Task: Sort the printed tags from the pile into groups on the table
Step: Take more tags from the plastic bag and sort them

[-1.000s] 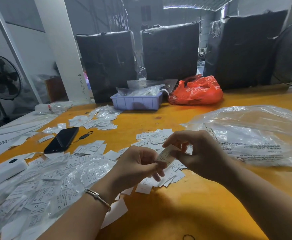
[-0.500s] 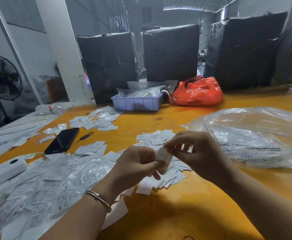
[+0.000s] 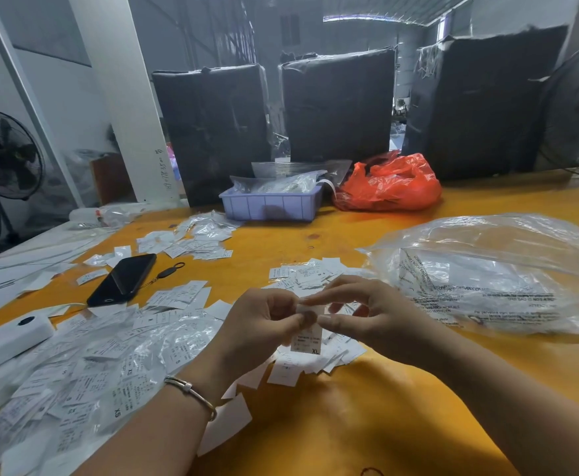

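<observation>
Tag (image 3: 308, 333) white w/ black print, "XL" at btm, hangs upright; your left hand (image 3: 264, 324) + right hand (image 3: 367, 314) fingers pinching its top.

The orange table (image 3: 367, 424) holds piles of white tags (image 3: 85, 376), a black phone (image 3: 123, 280), a purple tray (image 3: 270, 206), a red bag (image 3: 389, 183) and a clear bag (image 3: 494, 269).

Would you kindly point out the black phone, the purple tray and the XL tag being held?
black phone (image 3: 123, 278), head view, middle of its dark screen.
purple tray (image 3: 270, 207), head view, its front wall.
XL tag (image 3: 308, 341), head view, its printed lower half below the fingers.
</observation>
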The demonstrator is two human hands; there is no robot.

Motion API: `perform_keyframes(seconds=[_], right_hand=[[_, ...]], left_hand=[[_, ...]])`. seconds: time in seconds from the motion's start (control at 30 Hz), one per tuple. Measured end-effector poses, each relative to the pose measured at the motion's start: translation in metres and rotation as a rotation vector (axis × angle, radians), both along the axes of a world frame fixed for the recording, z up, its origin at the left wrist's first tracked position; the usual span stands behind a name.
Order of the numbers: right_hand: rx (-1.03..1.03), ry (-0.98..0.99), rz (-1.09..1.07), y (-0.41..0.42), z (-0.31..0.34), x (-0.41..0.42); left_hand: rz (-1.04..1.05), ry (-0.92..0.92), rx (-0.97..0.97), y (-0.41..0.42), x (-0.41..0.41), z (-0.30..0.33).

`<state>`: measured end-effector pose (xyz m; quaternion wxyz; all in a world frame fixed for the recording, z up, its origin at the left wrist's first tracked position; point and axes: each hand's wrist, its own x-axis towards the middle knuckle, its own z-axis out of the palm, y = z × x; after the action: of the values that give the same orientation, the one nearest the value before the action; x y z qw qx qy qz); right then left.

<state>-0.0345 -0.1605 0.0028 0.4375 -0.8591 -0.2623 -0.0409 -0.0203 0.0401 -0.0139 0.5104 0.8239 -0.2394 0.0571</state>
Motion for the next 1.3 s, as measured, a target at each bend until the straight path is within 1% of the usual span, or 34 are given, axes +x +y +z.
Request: perform_keyframes(seconds=[0.07,0.2,0.27,0.4,0.5,0.6,0.73,0.87,1.13,1.3], right_hand=[[-0.002,-0.032,-0.047,0.002,-0.004,0.002],[0.150,-0.095,-0.099,0.003,-0.004,0.003],[0.185,-0.117,-0.093,0.002,-0.004,0.004],[0.155,-0.122,-0.083,0.001,-0.004,0.004],[0.116,-0.120,-0.069,0.001,-0.004,0.004],[0.153,-0.107,-0.065,0.002,-0.004,0.003],[0.238,-0.093,-0.061,0.000,-0.004,0.005],[0.213,-0.105,-0.044,0.001,-0.005,0.004],[0.267,-0.099,-0.040,0.001,-0.006,0.004],[0.295,-0.082,-0.041,0.001,-0.006,0.004]], left_hand=[[0.007,0.017,-0.030,-0.001,-0.001,0.001],[-0.016,0.063,-0.073,-0.001,-0.002,0.003],[-0.031,0.067,-0.063,-0.002,-0.003,0.003],[-0.054,0.076,-0.041,-0.004,-0.004,0.004],[-0.019,0.024,-0.027,-0.003,-0.001,0.004],[0.004,-0.009,-0.036,-0.002,0.000,0.005],[-0.004,-0.019,-0.001,-0.002,-0.002,0.006],[-0.024,-0.061,0.004,-0.003,-0.004,0.009],[0.019,-0.049,-0.022,-0.003,-0.005,0.012],[0.038,0.008,-0.070,-0.001,-0.007,0.016]])
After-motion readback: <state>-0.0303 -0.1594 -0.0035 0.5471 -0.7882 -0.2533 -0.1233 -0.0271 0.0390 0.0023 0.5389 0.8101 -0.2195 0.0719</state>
